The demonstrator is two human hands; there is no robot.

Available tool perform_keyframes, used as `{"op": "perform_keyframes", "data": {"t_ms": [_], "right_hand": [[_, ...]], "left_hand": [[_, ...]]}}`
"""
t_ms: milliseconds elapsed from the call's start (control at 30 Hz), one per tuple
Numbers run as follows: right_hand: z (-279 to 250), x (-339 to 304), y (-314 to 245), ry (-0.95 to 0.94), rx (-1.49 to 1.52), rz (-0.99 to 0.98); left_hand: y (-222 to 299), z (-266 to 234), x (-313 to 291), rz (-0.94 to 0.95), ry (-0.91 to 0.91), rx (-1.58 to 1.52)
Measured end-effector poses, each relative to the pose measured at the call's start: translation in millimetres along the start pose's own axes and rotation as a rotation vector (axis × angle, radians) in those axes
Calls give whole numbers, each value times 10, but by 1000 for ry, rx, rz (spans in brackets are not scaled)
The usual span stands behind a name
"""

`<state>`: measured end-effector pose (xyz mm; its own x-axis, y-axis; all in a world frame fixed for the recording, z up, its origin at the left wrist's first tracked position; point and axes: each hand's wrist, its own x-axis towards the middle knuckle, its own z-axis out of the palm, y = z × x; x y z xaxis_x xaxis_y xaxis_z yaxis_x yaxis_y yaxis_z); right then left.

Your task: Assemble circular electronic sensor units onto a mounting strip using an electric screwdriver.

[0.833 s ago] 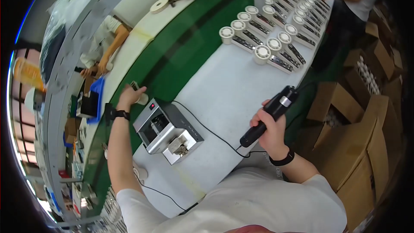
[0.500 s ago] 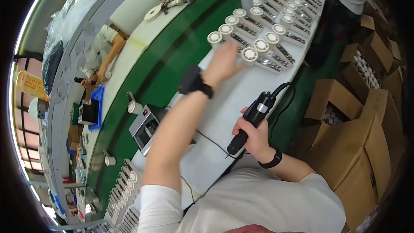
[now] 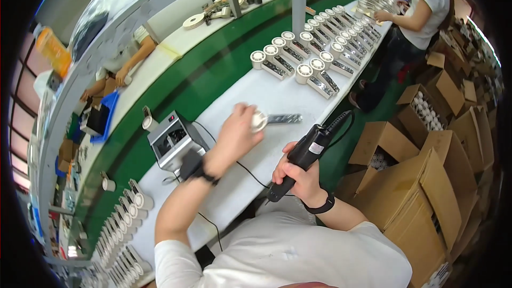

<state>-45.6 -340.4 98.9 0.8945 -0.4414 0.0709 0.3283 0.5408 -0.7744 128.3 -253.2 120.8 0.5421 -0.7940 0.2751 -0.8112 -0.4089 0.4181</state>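
My left hand (image 3: 234,136), slightly blurred, is closed on the round white end of a hair-dryer-shaped unit (image 3: 285,119). Its long handle points right over the white bench, with dark and silvery parts showing along it. Wrapped in my right hand (image 3: 301,180) is a black electric screwdriver (image 3: 306,152). The tool slants, its cord end up and right, its thin bit down and left near my body. Farther along the bench stand rows of similar white units (image 3: 304,73), with round vented ends and open handles.
Left of my left forearm sits a grey-and-black machine (image 3: 176,141) on the bench (image 3: 234,208); cables cross the surface. More units (image 3: 128,218) line the lower left. A green conveyor belt (image 3: 176,82) runs alongside. Cardboard boxes (image 3: 394,202) crowd the right. Another person (image 3: 426,2) stands at the far right.
My left hand has come back from the near end of the rows toward me, now with a unit in it. The screwdriver stays in my right hand. The view has shifted.
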Motion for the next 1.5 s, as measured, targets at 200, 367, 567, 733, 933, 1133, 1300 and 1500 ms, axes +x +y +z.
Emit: {"op": "perform_keyframes", "data": {"t_ms": [200,367,567,733,933,1133,1300,1500], "right_hand": [[323,-81,-29,-352,3,148],[643,77,169,-295,-129,160],[1265,560,523,-374,-278,-134],[1640,747,950,-392,-420,-355],[1684,767,1188,-417,-448,-354],[1760,800,1198,-584,-604,-326],[1658,636,1134,-518,-535,-132],[1431,558,1188,-462,-396,-191]], "left_hand": [[-93,-1026,-2111,-400,93,-62],[-181,-1156,-3250,-812,218,-63],[-326,-598,-3240,-764,354,-33],[-402,-278,-2970,-744,441,-151],[-476,-301,-2857,-521,510,124],[-588,-216,-2656,-340,327,252],[-631,-133,-2623,-328,328,229],[-667,-66,-2601,-287,392,241]]}}
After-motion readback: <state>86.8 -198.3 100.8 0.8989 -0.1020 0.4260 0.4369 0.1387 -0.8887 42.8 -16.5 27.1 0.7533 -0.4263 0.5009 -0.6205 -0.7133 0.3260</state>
